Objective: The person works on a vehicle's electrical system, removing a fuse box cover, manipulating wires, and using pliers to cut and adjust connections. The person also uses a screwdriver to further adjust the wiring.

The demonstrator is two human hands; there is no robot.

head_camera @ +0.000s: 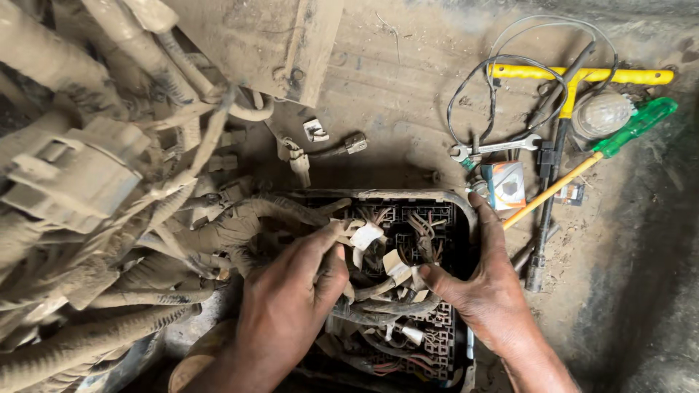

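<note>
The white connector (366,235) is pinched by the left hand (287,306); the right hand (484,287), just right, is spread over the box rim (466,207).

This is a vehicle repair workshop. A dust-caked bundle of corrugated wiring looms (109,240) spills beside an open black fuse box (429,291) on a dirty concrete floor (408,87), where a yellow-handled T-wrench (582,75), a steel spanner (495,148) and a green-handled screwdriver (597,156) lie scattered.
</note>
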